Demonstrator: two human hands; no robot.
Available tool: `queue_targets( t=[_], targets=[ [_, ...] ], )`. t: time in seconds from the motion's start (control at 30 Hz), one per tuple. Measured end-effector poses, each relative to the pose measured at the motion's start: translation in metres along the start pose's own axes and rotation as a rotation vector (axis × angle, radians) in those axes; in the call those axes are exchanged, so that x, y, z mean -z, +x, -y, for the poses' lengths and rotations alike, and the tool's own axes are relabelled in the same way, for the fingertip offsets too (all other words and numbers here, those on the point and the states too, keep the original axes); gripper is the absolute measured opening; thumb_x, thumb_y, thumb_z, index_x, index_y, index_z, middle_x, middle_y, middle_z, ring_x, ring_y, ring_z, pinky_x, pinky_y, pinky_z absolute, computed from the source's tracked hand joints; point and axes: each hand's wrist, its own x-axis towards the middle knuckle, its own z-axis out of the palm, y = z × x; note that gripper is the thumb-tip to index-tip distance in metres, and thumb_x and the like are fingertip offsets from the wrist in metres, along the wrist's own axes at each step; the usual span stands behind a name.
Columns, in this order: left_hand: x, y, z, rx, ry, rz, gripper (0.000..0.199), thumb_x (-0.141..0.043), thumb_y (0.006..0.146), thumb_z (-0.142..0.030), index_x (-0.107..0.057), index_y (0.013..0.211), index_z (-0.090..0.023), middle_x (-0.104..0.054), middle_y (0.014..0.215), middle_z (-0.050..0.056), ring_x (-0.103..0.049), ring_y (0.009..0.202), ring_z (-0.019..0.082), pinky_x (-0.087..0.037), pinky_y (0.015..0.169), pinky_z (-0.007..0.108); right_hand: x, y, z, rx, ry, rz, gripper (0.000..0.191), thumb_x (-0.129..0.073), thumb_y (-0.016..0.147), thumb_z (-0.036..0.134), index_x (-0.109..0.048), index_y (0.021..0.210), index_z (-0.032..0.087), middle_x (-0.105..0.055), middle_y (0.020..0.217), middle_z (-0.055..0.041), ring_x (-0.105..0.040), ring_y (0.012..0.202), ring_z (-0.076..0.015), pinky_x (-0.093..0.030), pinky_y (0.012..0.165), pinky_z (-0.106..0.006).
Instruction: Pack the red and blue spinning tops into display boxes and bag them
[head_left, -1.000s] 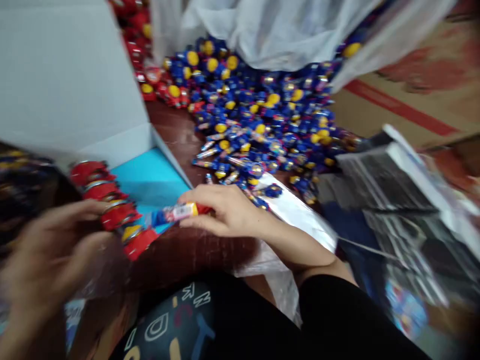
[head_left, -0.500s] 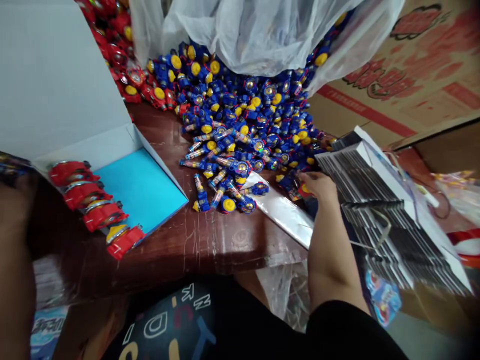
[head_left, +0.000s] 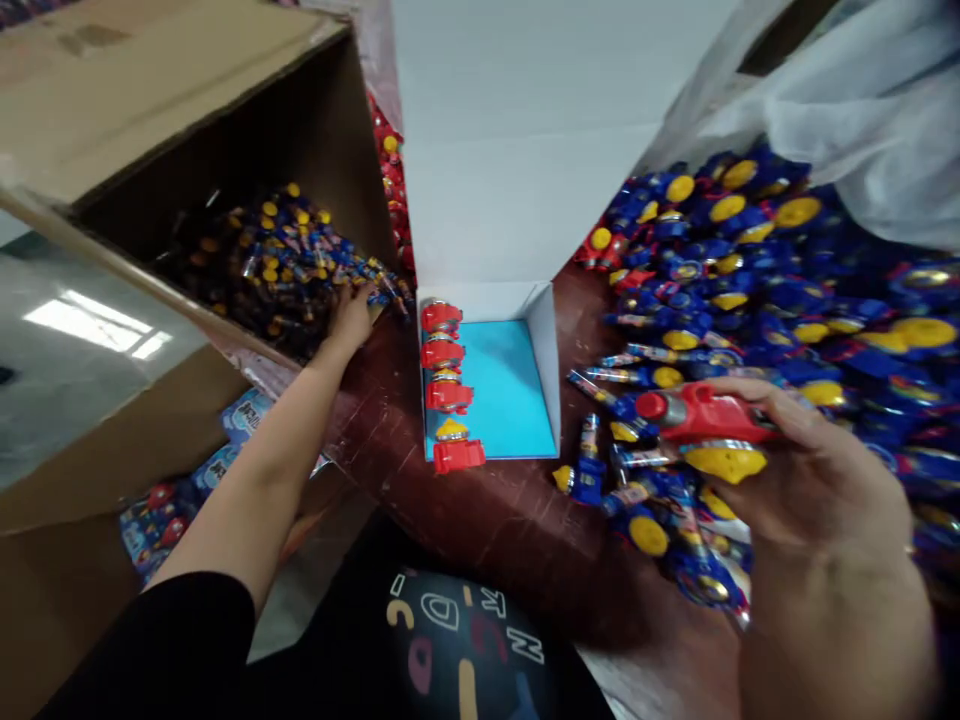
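My right hand [head_left: 832, 510] grips a red plastic toy [head_left: 712, 420] with a yellow disc and silvery rim, held above a spread of blue toys [head_left: 675, 285] with yellow discs. On the far left, my left hand [head_left: 352, 318] is at the mouth of a cardboard box [head_left: 187, 90] lying on its side. Its fingertips are among a heap of small colourful tubes with yellow parts [head_left: 300, 250], so their grip is hidden. Between my hands stands a white box [head_left: 480, 200], lid up, with a light blue bottom. Several red toys [head_left: 448, 395] line its left side.
The dark red tabletop [head_left: 517, 530] runs under the white box. More red toys [head_left: 391, 180] are heaped behind it. A translucent plastic bag [head_left: 862, 130] hangs over the blue toys. Printed blue packs [head_left: 217, 465] lie low on the left, beside the cardboard box.
The view has swung left, bringing the cardboard box into sight. My right hand has lifted the red toy off the table, and my left hand now reaches to the tube heap.
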Motion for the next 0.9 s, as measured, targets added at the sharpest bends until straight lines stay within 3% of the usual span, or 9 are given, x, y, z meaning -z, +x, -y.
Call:
queue_targets(
  t=[0.13,0.23,0.37,0.43,0.5,0.57,0.63,0.77,0.9],
  targets=[
    [-0.015,-0.039,0.007,0.098,0.015,-0.074,0.064,-0.065,0.097,-0.017,-0.045,0.157,-0.004,-0.042,0.155,0.029,-0.038,0.147,0.04,-0.028,0.127,0.052,-0.055,0.014,-0.003,-0.02,0.098,0.362,0.045,-0.079,0.075,0.069,-0.085,0.092,0.028,-0.075,0.084,-0.0103,-0.069,0.058,-0.0258,-0.056,0.045,-0.04],
    [-0.027,-0.066,0.004,0.119,0.002,-0.049,0.053,-0.063,0.098,-0.019,-0.054,0.147,0.0,-0.052,0.144,0.031,-0.041,0.142,0.045,-0.03,0.124,0.057,-0.08,0.018,-0.016,-0.014,0.083,0.593,0.044,-0.085,0.079,0.061,-0.084,0.106,0.027,-0.077,0.084,-0.0081,-0.072,0.061,-0.0217,-0.06,0.05,-0.032],
    [-0.027,-0.086,-0.001,0.055,-0.098,0.006,0.042,-0.051,0.101,-0.013,-0.061,0.141,-0.007,-0.061,0.138,0.026,-0.049,0.139,0.039,-0.03,0.126,0.056,-0.096,0.014,-0.028,0.122,-0.047,0.602,0.031,-0.089,0.081,0.043,-0.079,0.107,0.027,-0.077,0.088,-0.0026,-0.071,0.066,-0.0164,-0.062,0.06,-0.029],
    [-0.013,-0.099,-0.006,-0.006,-0.18,0.028,0.039,-0.052,0.104,-0.018,-0.06,0.142,-0.011,-0.064,0.137,0.021,-0.057,0.133,0.032,-0.039,0.123,0.05,-0.097,0.009,-0.027,0.378,-0.173,0.547,0.027,-0.085,0.087,0.041,-0.076,0.109,0.027,-0.078,0.1,-0.0039,-0.073,0.08,-0.0191,-0.063,0.07,-0.033],
    [0.009,-0.12,-0.016,-0.076,-0.418,0.086,0.04,-0.052,0.109,-0.029,-0.057,0.146,-0.018,-0.067,0.131,0.015,-0.068,0.108,0.022,-0.056,0.102,0.039,-0.096,0.003,-0.023,0.629,-0.31,0.539,0.026,-0.079,0.092,0.038,-0.072,0.115,0.029,-0.077,0.114,-0.0059,-0.074,0.096,-0.0227,-0.062,0.079,-0.037],
    [0.036,-0.144,-0.03,-0.139,-0.763,0.207,0.042,-0.052,0.111,-0.041,-0.054,0.15,-0.024,-0.071,0.12,0.01,-0.066,0.081,0.015,-0.057,0.075,0.029,-0.099,0.0,-0.019,0.782,-0.398,0.614,0.025,-0.073,0.096,0.034,-0.067,0.12,0.03,-0.077,0.118,-0.0072,-0.074,0.101,-0.024,-0.061,0.083,-0.04],
    [0.061,-0.164,-0.047,-0.207,-0.949,0.368,0.042,-0.056,0.11,-0.043,-0.059,0.148,-0.026,-0.073,0.113,0.009,-0.066,0.08,0.014,-0.056,0.072,0.027,-0.107,0.0,-0.019,0.866,-0.436,0.711,0.024,-0.07,0.098,0.034,-0.063,0.12,0.029,-0.077,0.115,-0.0077,-0.075,0.098,-0.0235,-0.061,0.082,-0.04],
    [0.088,-0.178,-0.08,-0.348,-0.871,0.576,0.032,-0.057,0.11,-0.037,-0.07,0.135,-0.021,-0.077,0.117,0.008,-0.072,0.099,0.019,-0.058,0.088,0.028,-0.125,0.008,-0.024,0.914,-0.486,0.848,0.024,-0.071,0.096,0.041,-0.059,0.11,0.026,-0.076,0.109,-0.0082,-0.076,0.1,-0.0225,-0.062,0.083,-0.037],
    [0.087,-0.174,-0.091,-0.536,-0.672,0.482,0.026,-0.057,0.109,-0.032,-0.069,0.127,-0.017,-0.077,0.11,0.007,-0.073,0.094,0.018,-0.057,0.086,0.027,-0.126,0.003,-0.023,0.979,-0.536,0.906,0.02,-0.07,0.097,0.039,-0.06,0.108,0.025,-0.076,0.107,-0.0083,-0.074,0.102,-0.0216,-0.062,0.084,-0.036]
  ],
)
